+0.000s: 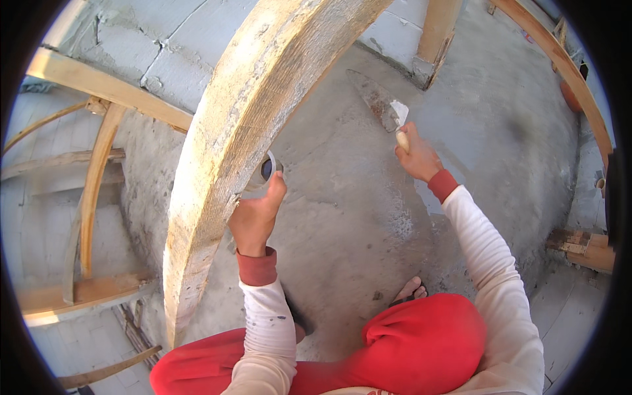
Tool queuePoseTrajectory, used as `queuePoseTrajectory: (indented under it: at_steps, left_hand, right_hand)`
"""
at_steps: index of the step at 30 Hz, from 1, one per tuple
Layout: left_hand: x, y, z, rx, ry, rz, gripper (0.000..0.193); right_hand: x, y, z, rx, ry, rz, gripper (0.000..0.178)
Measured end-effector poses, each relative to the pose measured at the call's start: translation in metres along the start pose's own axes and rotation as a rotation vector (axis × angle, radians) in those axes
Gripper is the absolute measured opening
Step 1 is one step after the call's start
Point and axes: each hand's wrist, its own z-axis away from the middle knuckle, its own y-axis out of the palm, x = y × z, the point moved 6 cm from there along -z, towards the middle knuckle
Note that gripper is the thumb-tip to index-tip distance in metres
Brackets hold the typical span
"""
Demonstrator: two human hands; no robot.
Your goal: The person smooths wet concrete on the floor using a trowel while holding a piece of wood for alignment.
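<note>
My right hand (420, 156) is closed round the pale handle of a pointed trowel (375, 100). Its blade points to the far left, over or against the grey cement floor (329, 217); I cannot tell whether it touches. A white patch sits on the blade near the handle. My left hand (255, 216), thumb up, grips a round cup-like container (255, 181) with a pale rim and dark inside. The thick timber beam (230, 131) partly hides that hand's fingers and the container.
The beam bends from the top down along my left side. White block walling (151, 39) stands at the far left, with a wooden post (438, 33) farther right. More timbers (99, 178) lie beyond the left edge. A wooden rail (576, 66) runs along the right.
</note>
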Motion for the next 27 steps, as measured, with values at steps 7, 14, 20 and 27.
queuePoseTrajectory:
  at_steps: [7, 14, 20, 27]
  left_hand:
    - [0.051, -0.029, 0.017, 0.040, -0.318, 0.057, 0.056]
    - [0.110, -0.066, 0.009, -0.041, -0.326, 0.008, 0.056]
    - [0.117, -0.093, -0.009, -0.106, -0.287, 0.031, 0.056]
    - [0.114, -0.096, -0.002, -0.103, -0.283, 0.044, 0.056]
  right_hand:
    - [-0.004, 0.035, -0.027, 0.276, 0.323, -0.208, 0.040]
    - [0.141, 0.176, 0.120, 0.744, -0.080, -0.101, 0.043]
    - [0.140, 0.146, 0.068, 0.548, -0.154, -0.153, 0.038]
    - [0.086, 0.086, -0.075, 0.365, 0.240, -0.140, 0.049]
